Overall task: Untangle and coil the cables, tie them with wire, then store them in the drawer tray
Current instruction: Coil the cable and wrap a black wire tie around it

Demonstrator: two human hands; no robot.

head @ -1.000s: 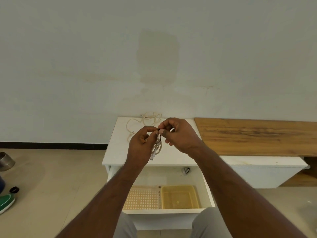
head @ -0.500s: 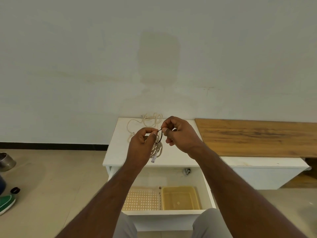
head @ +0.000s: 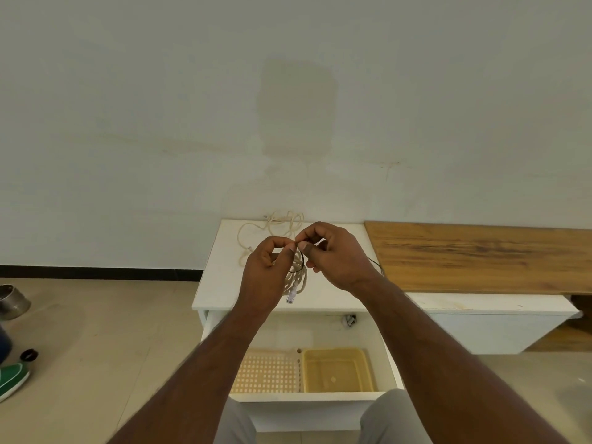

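Head view: I see left hand [head: 267, 270] and right hand [head: 333, 254] both pinching the black wire [head: 299, 267] around the coiled cable [head: 296, 278]. Second cable [head: 275, 225] lies loose at the far edge of the white cabinet [head: 221, 283]; the drawer tray [head: 336, 370] sits near.

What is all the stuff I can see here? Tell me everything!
coiled cable: 1, cream, held over the white cabinet top
black wire: 1, black, looped round the coil
loose cable: 1, cream, tangled at the back of the cabinet top
white cabinet: 1, white, against the wall
drawer: 1, white, open
mesh tray: 1, pale yellow, drawer left
solid tray: 1, yellow, drawer right
wooden bench top: 1, brown, right
metal pot: 1, silver, floor left
left hand: pinching the wire
right hand: pinching the wire
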